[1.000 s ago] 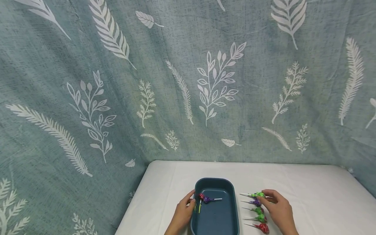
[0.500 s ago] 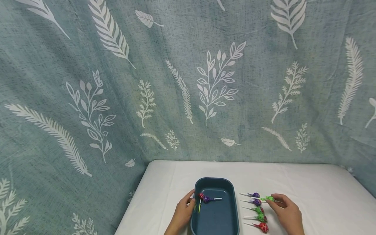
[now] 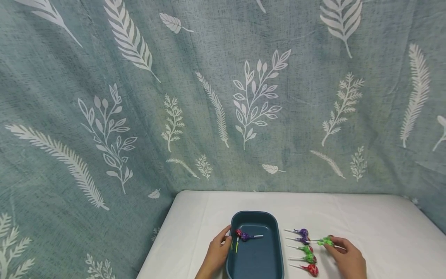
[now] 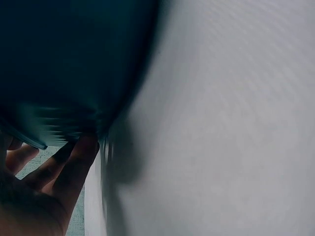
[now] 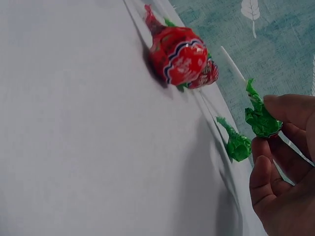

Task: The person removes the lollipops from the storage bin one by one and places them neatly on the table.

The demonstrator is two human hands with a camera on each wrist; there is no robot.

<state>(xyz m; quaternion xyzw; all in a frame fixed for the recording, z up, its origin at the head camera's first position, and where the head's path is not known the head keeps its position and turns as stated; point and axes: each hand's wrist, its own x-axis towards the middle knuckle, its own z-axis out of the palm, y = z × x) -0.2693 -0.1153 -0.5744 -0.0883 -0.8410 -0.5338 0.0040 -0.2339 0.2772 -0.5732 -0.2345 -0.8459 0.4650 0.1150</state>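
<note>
My right hand (image 3: pixel 345 255) pinches a green-wrapped lollipop (image 5: pixel 263 120) between thumb and fingers, its white stick pointing left in the head view. Close by, another green lollipop (image 5: pixel 238 147) shows beyond the fingertips in the right wrist view. Left of this hand, several lollipops lie in a row, among them a purple one (image 3: pixel 304 233), a green one (image 3: pixel 309 258) and a red one (image 3: pixel 313 270). My left hand (image 3: pixel 216 254) rests against the left side of a dark blue tray (image 3: pixel 256 261), extended fingers touching its outer wall. A red lollipop (image 3: pixel 238 232) and a purple lollipop (image 3: pixel 246 236) lie inside.
A white-covered table (image 3: pixel 383 232) carries everything. Behind it and along its sides hangs a blue-green curtain (image 3: pixel 296 135) with white leaf prints. White tabletop lies behind the tray and right of my right hand.
My right hand has drawn the green lollipop rightward and toward me, off the far end of the row, uncovering a purple lollipop there. The left hand and tray have stayed put.
</note>
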